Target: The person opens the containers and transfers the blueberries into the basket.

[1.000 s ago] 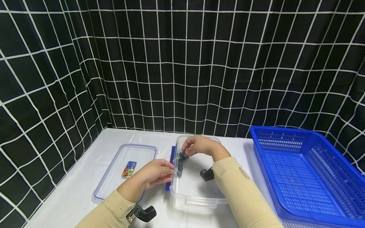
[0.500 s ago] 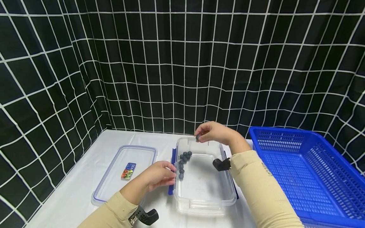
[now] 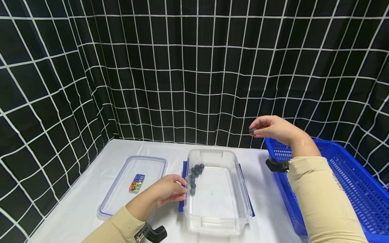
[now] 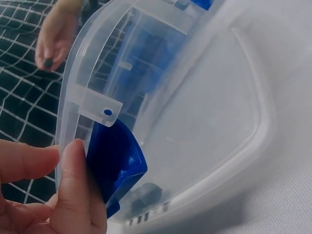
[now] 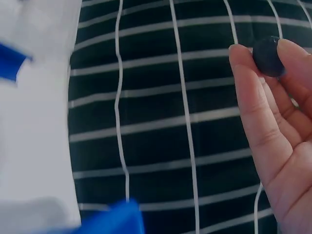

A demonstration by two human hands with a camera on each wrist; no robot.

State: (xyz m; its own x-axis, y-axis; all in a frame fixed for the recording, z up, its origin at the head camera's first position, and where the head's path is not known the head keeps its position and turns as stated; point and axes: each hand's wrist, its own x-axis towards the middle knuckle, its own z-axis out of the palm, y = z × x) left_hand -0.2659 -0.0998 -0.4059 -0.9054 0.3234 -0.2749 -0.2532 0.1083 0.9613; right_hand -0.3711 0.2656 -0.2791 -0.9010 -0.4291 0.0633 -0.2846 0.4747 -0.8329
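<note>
A blueberry [image 3: 252, 130] is pinched between the thumb and fingertips of my right hand [image 3: 279, 131], raised in front of the far left corner of the blue basket. The right wrist view shows the round dark berry [image 5: 267, 56] up close. My left hand [image 3: 170, 189] grips the left rim of a clear plastic food container [image 3: 217, 223], thumb and fingers on either side of the wall beside a blue latch [image 4: 117, 158]. Several blueberries [image 3: 193, 186] lie inside along the container's left side, clustered toward the back.
To the left, a clear lid [image 3: 127, 199] with a blue seal and a fruit sticker [image 3: 137, 183] lies flat on the white table [image 3: 70, 209]. A blue perforated basket [image 3: 349, 179] stands at the right, partly behind my right forearm. A black gridded curtain [image 3: 194, 67] hangs behind.
My right hand has lifted a blueberry out of the container and carried it right toward the basket. My left hand stays at the container's left rim.
</note>
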